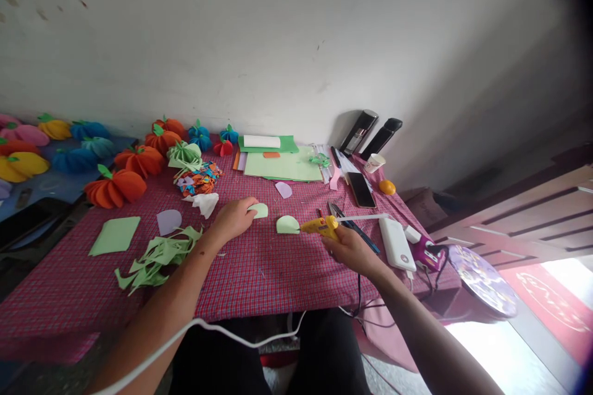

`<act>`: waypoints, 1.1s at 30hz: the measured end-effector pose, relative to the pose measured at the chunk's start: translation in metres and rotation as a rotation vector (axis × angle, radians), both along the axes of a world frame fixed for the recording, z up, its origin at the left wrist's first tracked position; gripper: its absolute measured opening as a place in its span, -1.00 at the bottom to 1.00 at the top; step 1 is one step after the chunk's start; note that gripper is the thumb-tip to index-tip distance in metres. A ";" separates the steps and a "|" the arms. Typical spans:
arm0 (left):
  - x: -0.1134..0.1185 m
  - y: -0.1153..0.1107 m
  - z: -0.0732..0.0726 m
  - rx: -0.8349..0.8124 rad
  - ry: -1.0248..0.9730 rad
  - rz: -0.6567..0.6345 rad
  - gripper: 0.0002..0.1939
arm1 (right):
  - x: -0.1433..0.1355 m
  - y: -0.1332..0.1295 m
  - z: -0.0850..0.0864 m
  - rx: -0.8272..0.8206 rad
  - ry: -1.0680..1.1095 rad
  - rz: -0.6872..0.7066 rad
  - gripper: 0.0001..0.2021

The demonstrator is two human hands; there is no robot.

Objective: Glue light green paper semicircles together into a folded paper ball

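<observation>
A yellow hot glue gun (319,226) is gripped in my right hand (348,247), with a long pale glue stick (364,218) sticking out of its back. The gun's nozzle meets the right edge of a light green half-round paper piece (288,224) lying on the table; whether it touches is hard to tell. My left hand (236,218) pinches a second light green rounded paper piece (260,210) just left of it. Behind them lies a lilac paper piece (283,190). Scissors (354,228) lie partly hidden behind my right hand.
Green paper strips (162,256), a light green paper stack (115,235) and orange paper pumpkins (115,187) lie to the left. Coloured sheets (282,163) are at the back. A phone (362,189), white power bank (397,243), paper cup (374,163) and purple power strip (428,253) stand right.
</observation>
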State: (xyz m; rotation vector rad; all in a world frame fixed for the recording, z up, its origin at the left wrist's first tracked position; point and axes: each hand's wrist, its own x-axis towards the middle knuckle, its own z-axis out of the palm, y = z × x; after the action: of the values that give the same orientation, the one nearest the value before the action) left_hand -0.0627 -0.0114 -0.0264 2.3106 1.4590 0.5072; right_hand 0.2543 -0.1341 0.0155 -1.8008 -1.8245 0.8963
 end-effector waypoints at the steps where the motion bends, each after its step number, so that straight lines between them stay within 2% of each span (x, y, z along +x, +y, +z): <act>1: 0.000 0.000 0.000 -0.003 -0.001 0.000 -0.74 | 0.000 -0.001 0.000 0.004 -0.005 0.004 -0.74; 13: 0.000 0.000 0.001 -0.035 -0.032 0.007 -0.71 | -0.025 0.001 0.002 0.023 0.002 0.069 -0.76; 23: 0.000 0.000 0.001 -0.026 0.002 0.000 -0.71 | -0.036 0.011 -0.005 0.050 0.038 0.111 -0.78; 33: 0.001 -0.002 0.003 -0.027 0.011 0.004 -0.73 | -0.040 0.023 -0.008 0.084 -0.036 0.040 -0.76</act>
State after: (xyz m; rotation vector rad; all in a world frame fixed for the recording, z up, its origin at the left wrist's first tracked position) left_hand -0.0617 -0.0133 -0.0230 2.2937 1.4670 0.4740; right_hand 0.2139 -0.1113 0.0078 -1.7457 -1.8970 0.7946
